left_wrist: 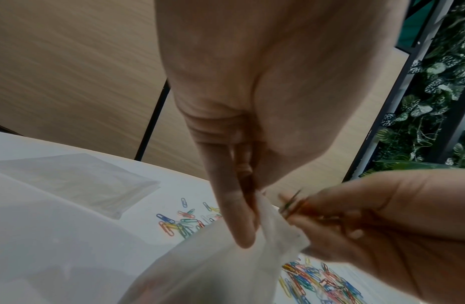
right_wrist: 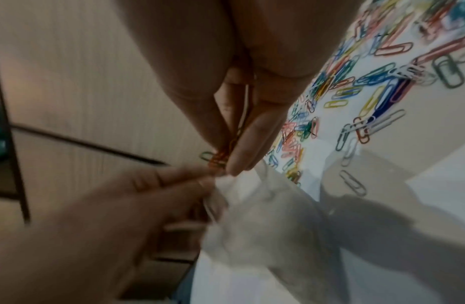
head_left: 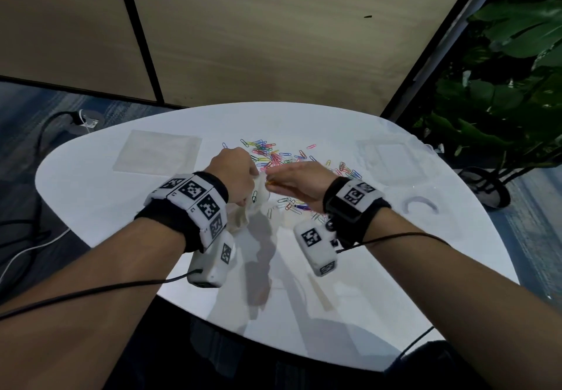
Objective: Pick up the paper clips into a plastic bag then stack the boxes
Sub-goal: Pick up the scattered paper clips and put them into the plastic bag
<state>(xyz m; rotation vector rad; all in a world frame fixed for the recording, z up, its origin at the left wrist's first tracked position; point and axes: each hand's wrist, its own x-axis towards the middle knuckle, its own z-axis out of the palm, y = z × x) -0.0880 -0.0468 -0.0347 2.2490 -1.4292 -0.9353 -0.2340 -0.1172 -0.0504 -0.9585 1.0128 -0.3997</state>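
Coloured paper clips (head_left: 273,157) lie scattered over the middle of the white table (head_left: 91,195). My left hand (head_left: 235,173) pinches the top edge of a clear plastic bag (head_left: 252,204) that hangs above the table; the bag (left_wrist: 213,267) shows below the fingers in the left wrist view. My right hand (head_left: 295,178) pinches a small bunch of paper clips (right_wrist: 221,158) right at the bag's mouth (right_wrist: 252,195). Those held clips (left_wrist: 293,205) nearly touch the bag's rim. More clips (head_left: 292,205) lie under my right wrist.
A flat clear box (head_left: 158,155) lies at the table's back left, and another clear box (head_left: 392,158) at the back right. A clear lid or box (head_left: 422,207) sits near the right edge. A potted plant (head_left: 501,85) stands to the right and wood panels behind.
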